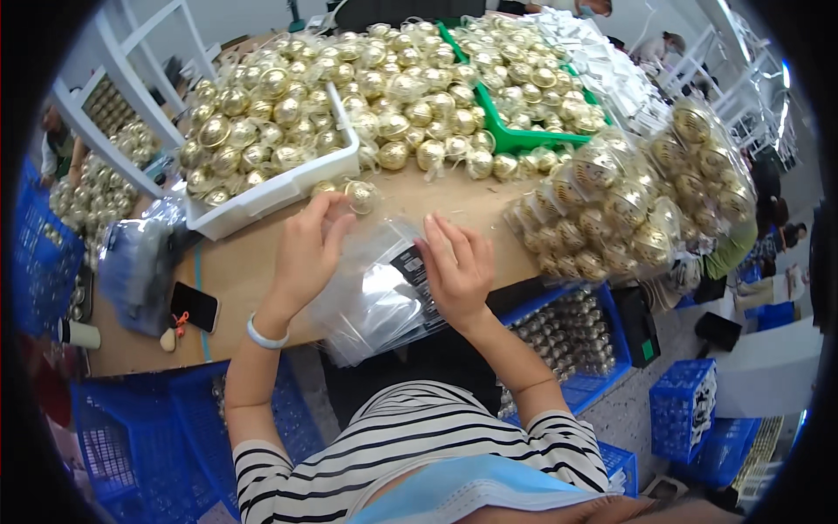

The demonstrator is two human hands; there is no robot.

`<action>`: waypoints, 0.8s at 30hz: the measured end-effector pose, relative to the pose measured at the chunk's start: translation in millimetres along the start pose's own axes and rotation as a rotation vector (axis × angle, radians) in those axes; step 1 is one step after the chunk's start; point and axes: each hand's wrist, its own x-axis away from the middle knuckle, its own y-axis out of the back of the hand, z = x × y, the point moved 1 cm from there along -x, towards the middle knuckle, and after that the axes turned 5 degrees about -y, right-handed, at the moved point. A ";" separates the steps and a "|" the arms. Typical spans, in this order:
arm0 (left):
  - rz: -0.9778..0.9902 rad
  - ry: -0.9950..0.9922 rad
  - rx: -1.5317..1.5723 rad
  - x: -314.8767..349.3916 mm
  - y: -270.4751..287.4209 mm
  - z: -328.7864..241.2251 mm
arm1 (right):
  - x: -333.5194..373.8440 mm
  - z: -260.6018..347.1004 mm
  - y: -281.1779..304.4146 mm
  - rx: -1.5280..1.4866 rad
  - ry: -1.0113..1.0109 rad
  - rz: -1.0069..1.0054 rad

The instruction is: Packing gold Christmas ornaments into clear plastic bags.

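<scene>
My left hand (311, 243) is over the near side of the table, its fingers bent and the thumb apart, with nothing visible between them. Just beyond its fingertips lies a gold ball in clear wrap (360, 197). My right hand (457, 266) has its thumb and fingers closed at the edge of a clear plastic bag (371, 293). A black printed panel (408, 265) shows on the bag beside the right thumb. Several flat bags appear stacked under it, reaching over the table's front edge; their exact layers are hard to make out.
A white bin (271, 196) and a green crate (515, 138) overflow with wrapped gold balls. Filled clear bags of balls (602, 210) stand at right. A phone (195, 307) and stacked plastic packets (140, 271) lie left. Blue baskets (576, 345) sit below the table; people work beyond.
</scene>
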 end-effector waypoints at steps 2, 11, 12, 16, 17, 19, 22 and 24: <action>-0.026 -0.014 -0.116 -6.6 0.6 -6.5 | -5.0 8.4 1.5 0.286 0.188 -0.200; -0.060 -0.409 -0.435 6.7 -13.0 -45.4 | -14.1 -35.1 45.1 -0.598 -0.355 0.479; 0.040 -0.545 -0.488 15.2 -17.3 -50.3 | -19.6 -36.7 48.9 -0.883 -0.457 0.758; 0.238 -0.754 -0.678 61.8 -58.2 -46.0 | -1.7 -67.2 22.6 -0.827 -0.209 1.181; 0.249 -0.756 -0.665 69.5 -69.7 -31.7 | 15.4 -77.7 5.2 -0.700 -0.060 1.089; 0.318 -0.483 -0.659 81.1 -79.9 -1.0 | 34.2 -70.0 -1.4 -0.629 -0.210 1.139; 0.348 -0.261 -0.627 76.4 -87.4 28.5 | 41.1 -76.8 -1.0 -0.666 -0.125 1.050; 0.384 -0.065 -0.622 61.8 -91.9 50.4 | 39.8 -72.9 -1.0 -0.718 -0.455 1.036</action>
